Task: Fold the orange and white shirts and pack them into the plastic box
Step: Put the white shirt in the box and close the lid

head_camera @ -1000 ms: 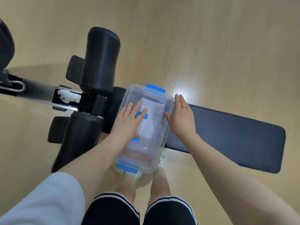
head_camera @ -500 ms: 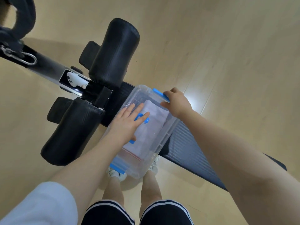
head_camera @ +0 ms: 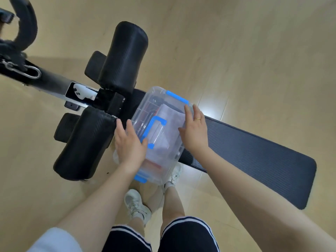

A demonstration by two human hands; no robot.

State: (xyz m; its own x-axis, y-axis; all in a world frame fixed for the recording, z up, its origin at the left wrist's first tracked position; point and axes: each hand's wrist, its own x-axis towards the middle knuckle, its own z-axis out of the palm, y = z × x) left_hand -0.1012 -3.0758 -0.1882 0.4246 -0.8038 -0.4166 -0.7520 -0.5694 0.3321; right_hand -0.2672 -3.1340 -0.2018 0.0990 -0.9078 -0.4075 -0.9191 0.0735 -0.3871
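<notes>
Pale wooden floor, one dark padded worktop laid across it. Item: plastic box, clear, lid on, standing crosswise on the worktop with its near end overhanging the edge toward me. Blue handle on the lid; blue clasp at the far end, blue clasp at the near end. Contents, seen through the lid: white shirt folded on top; a strip of orange shirt showing below it near the front. My left hand lies flat against the box's left side, grip apart, fingers straight. My right hand lies flat on the lid's right edge, grip apart, a ring on one finger. Left of the box: black roller pads. Below: my white sneakers, dark shorts.
</notes>
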